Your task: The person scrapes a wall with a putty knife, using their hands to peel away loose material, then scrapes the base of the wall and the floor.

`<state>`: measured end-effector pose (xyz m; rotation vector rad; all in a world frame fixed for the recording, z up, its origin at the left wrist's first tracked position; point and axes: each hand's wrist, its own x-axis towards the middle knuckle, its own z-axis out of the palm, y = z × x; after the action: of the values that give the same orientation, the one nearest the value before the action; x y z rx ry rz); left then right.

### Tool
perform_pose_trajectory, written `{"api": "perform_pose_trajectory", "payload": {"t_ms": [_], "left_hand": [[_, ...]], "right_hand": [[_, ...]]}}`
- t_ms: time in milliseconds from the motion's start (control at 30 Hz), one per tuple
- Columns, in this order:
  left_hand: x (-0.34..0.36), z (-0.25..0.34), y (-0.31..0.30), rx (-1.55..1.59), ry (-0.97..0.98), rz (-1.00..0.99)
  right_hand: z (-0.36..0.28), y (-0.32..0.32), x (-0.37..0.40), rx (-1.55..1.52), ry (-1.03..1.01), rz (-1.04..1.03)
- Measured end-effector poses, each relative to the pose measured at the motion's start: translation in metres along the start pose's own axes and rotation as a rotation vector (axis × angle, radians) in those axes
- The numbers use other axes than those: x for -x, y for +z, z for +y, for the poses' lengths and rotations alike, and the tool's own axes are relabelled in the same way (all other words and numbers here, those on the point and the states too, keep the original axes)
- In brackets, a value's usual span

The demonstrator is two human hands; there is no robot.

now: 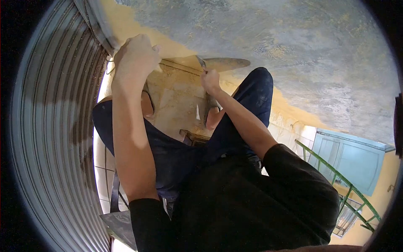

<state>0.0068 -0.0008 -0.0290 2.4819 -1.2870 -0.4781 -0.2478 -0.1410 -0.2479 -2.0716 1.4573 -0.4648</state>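
My right hand (210, 81) is closed around the handle of a trowel (228, 63). The trowel's long, tapering blade points right, close along the lower part of a patchy grey-and-yellow wall (268, 46). My left hand (137, 59) is raised near the wall's left end, beside the corrugated metal shutter (58, 126). Its fingers are curled in with the thumb toward the right; whatever they hold, if anything, is hidden.
My bent knees (258, 90) are spread on both sides. Between my feet lies a dusty tiled floor (176, 103), with a small wooden piece (195, 137) nearer my body. A green metal ladder (336, 172) leans before pale blue door panels (348, 155) at the right.
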Motion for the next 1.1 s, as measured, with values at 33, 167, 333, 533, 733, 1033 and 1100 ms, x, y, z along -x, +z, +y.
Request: {"api": "perform_pose_trajectory", "payload": {"t_ms": [33,167,333,533,733,1033,1100], "left_hand": [[-0.001,-0.001,0.002,0.053,-0.005,0.005],[0.008,0.01,-0.011,0.049,-0.054,-0.076],[-0.001,0.002,0.003,0.08,-0.009,-0.015],[0.008,0.009,-0.014,0.046,-0.074,-0.121],[0.012,0.009,-0.017,0.06,-0.076,-0.09],[0.009,0.017,-0.023,0.051,-0.107,-0.134],[0.009,0.019,-0.02,0.008,-0.104,-0.179]], "right_hand": [[0.002,0.002,-0.002,-0.047,0.071,-0.023],[-0.015,-0.024,0.005,-0.023,0.043,-0.039],[-0.005,-0.002,-0.004,-0.038,0.066,-0.046],[-0.016,-0.006,-0.003,-0.041,0.053,-0.023],[-0.019,-0.014,0.008,-0.007,0.07,-0.037],[-0.016,-0.009,0.007,-0.089,0.095,-0.048],[-0.015,-0.011,0.004,-0.166,0.109,-0.025]]}}
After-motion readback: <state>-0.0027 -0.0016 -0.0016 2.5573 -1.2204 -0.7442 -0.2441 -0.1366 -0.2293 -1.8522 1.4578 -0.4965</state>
